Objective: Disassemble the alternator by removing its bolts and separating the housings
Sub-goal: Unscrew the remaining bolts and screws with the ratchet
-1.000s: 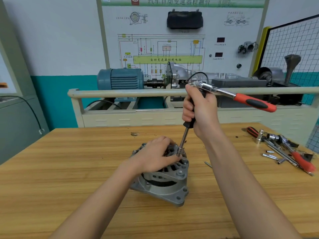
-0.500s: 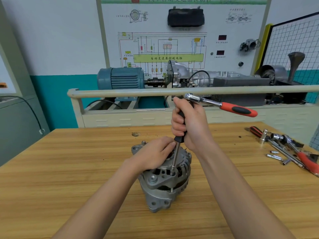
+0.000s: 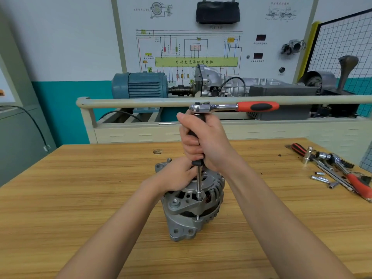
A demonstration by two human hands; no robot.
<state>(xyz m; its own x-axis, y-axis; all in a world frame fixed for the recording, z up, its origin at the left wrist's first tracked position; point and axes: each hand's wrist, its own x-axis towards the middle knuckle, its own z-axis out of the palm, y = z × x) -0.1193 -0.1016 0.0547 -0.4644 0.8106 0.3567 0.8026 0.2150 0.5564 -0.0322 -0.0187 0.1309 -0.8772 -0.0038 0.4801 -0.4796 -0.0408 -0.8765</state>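
Ratchet handle has swung level; right hand grips the driver on the alternator.

- The right hand was raised, fingers wrapped round a black grip, forearm slanting down to the right.
- The left hand sat just below that grip, fingers curled, knuckles up.
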